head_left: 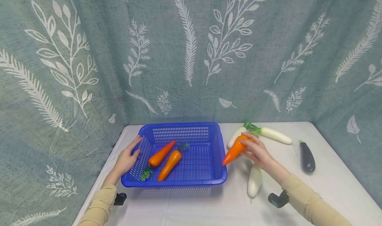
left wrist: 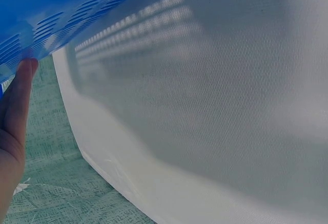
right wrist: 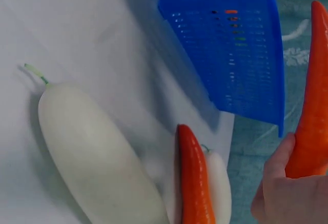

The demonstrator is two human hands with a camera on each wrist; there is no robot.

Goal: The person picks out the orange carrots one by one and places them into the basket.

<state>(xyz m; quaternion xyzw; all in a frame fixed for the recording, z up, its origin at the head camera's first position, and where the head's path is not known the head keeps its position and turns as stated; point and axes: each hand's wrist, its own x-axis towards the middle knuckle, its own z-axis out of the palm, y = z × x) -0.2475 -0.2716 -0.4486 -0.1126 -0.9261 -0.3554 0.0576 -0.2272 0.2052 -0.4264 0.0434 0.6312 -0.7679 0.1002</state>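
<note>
My right hand [head_left: 256,149] holds an orange carrot [head_left: 234,153] just off the blue basket's right rim, its pointed end toward the basket. The right wrist view shows the fingers around the thick part of this carrot [right wrist: 312,101]. My left hand [head_left: 126,158] rests at the left side of the blue plastic basket [head_left: 176,183], fingers extended and touching its slotted wall [left wrist: 51,26]. Two carrots lie inside the basket, one carrot [head_left: 162,154] behind the other carrot [head_left: 169,166]. Another carrot [right wrist: 193,178] lies on the table in the right wrist view.
Right of the basket lie three white radishes: a near radish [head_left: 254,183], a back radish [head_left: 235,138] and a far-right radish [head_left: 276,135]. A dark eggplant [head_left: 307,159] lies further right. A patterned green curtain [head_left: 191,70] surrounds the white table [head_left: 185,209].
</note>
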